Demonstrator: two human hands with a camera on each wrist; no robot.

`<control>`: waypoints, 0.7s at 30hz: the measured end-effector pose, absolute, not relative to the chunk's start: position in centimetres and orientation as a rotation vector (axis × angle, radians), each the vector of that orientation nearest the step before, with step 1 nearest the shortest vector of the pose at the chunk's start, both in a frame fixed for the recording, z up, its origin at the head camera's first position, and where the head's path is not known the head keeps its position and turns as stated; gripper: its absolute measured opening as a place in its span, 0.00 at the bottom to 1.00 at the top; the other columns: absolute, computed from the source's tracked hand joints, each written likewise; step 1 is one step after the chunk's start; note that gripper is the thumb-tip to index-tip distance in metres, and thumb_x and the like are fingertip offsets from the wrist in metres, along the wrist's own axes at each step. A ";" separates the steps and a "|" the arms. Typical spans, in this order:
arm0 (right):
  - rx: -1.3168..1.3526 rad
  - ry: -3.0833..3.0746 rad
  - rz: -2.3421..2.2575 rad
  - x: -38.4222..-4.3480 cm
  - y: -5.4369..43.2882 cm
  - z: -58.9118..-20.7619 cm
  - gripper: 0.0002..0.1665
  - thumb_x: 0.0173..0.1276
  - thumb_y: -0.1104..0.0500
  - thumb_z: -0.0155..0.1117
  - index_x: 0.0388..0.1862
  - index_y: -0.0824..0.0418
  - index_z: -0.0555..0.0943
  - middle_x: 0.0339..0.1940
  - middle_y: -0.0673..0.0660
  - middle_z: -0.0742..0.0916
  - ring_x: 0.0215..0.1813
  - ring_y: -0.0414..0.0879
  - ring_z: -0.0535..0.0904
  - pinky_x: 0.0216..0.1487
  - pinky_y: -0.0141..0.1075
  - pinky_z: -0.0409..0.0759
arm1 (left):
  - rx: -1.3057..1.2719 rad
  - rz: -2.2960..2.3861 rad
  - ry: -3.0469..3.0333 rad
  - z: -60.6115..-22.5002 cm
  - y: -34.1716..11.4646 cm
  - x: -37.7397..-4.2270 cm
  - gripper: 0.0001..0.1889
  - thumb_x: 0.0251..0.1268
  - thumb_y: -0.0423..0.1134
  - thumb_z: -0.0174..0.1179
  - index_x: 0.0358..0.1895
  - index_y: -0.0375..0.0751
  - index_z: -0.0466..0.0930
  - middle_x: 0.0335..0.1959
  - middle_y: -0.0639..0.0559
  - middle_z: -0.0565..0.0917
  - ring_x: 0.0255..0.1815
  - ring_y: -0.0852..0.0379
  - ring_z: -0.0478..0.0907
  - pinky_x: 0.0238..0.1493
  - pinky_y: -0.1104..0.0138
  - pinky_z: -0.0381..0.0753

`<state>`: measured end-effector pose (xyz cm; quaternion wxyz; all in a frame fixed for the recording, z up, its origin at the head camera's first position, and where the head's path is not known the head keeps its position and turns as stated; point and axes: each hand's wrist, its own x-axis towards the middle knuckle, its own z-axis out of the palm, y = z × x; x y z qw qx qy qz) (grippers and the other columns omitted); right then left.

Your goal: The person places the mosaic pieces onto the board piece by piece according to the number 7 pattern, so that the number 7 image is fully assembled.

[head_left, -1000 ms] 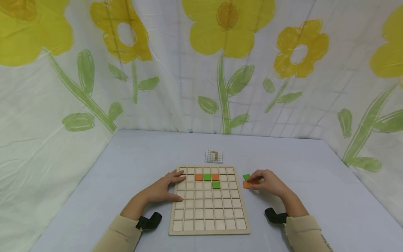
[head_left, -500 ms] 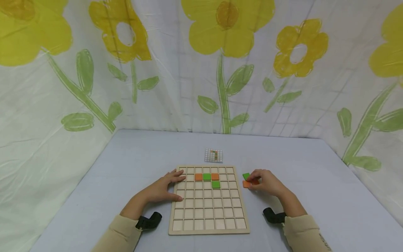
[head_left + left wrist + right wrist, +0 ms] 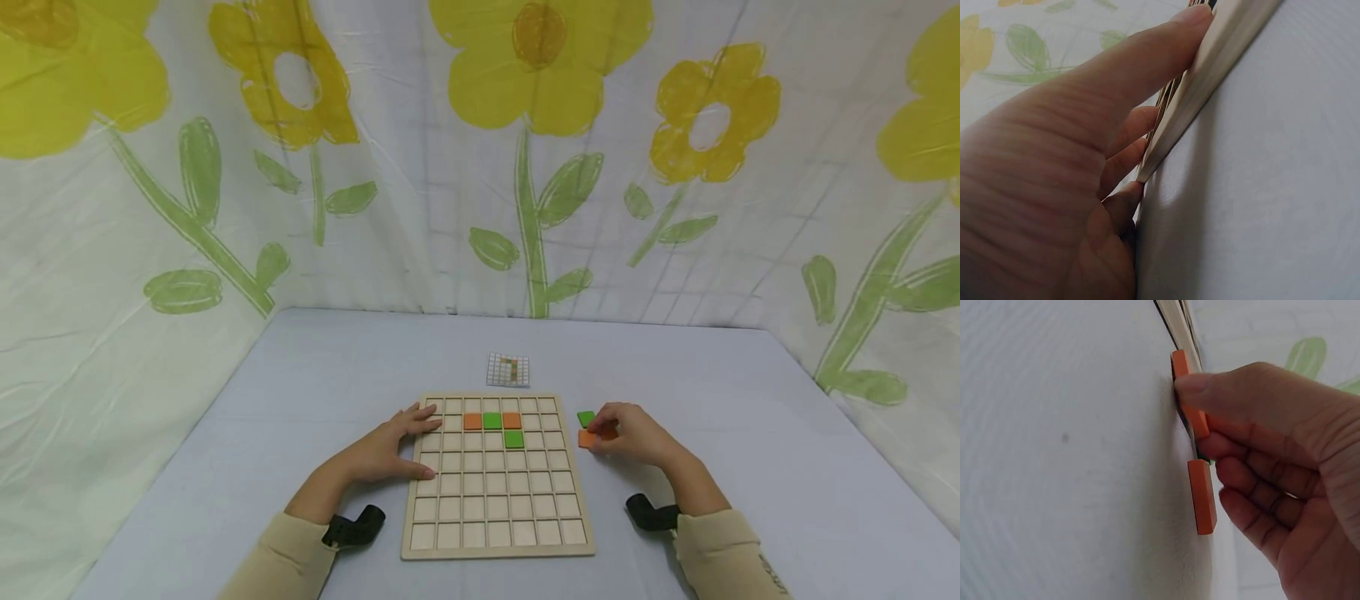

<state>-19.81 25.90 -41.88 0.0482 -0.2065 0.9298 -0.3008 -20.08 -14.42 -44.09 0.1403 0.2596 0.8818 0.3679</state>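
Note:
A wooden grid board [image 3: 495, 552] lies in front of me. One row holds an orange tile [image 3: 472, 422], a green tile [image 3: 492, 421] and another orange tile [image 3: 512, 421]; a second green tile [image 3: 513, 439] sits below the last one. My left hand [image 3: 382, 446] rests on the board's left edge, thumb and fingers spread over the rim. Right of the board, my right hand [image 3: 633, 435] pinches an orange tile [image 3: 1192, 412] between thumb and index finger, tilted close over the table. Another orange tile [image 3: 1202, 499] lies under the curled fingers. Beyond them is a loose green tile [image 3: 586, 418].
Behind the board lies a small pattern card [image 3: 508, 370] with a printed coloured grid. The table [image 3: 337, 350] has a pale cover. A curtain with yellow flowers [image 3: 540, 67] hangs along its back edge. Each wrist wears a black camera mount [image 3: 355, 527].

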 end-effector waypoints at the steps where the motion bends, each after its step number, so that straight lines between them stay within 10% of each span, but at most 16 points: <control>1: -0.623 2.836 -0.916 -19.8 25.9 -41.8 0.11 0.52 0.64 0.72 0.35 0.64 0.82 0.33 0.53 0.84 0.36 0.39 0.77 0.37 0.29 0.77 | 0.750 1.063 2.546 -44.1 -14.4 -20.1 0.42 0.45 0.53 0.71 0.67 0.46 0.66 0.75 0.50 0.54 0.76 0.39 0.38 0.69 0.38 0.45; 21: -0.752 2.725 -0.929 -19.4 21.9 -40.4 0.11 0.57 0.59 0.69 0.40 0.59 0.82 0.40 0.51 0.85 0.44 0.46 0.79 0.45 0.37 0.79 | 0.742 1.070 2.543 -44.1 -14.3 -20.0 0.42 0.45 0.52 0.71 0.67 0.46 0.66 0.75 0.51 0.55 0.76 0.40 0.37 0.69 0.38 0.44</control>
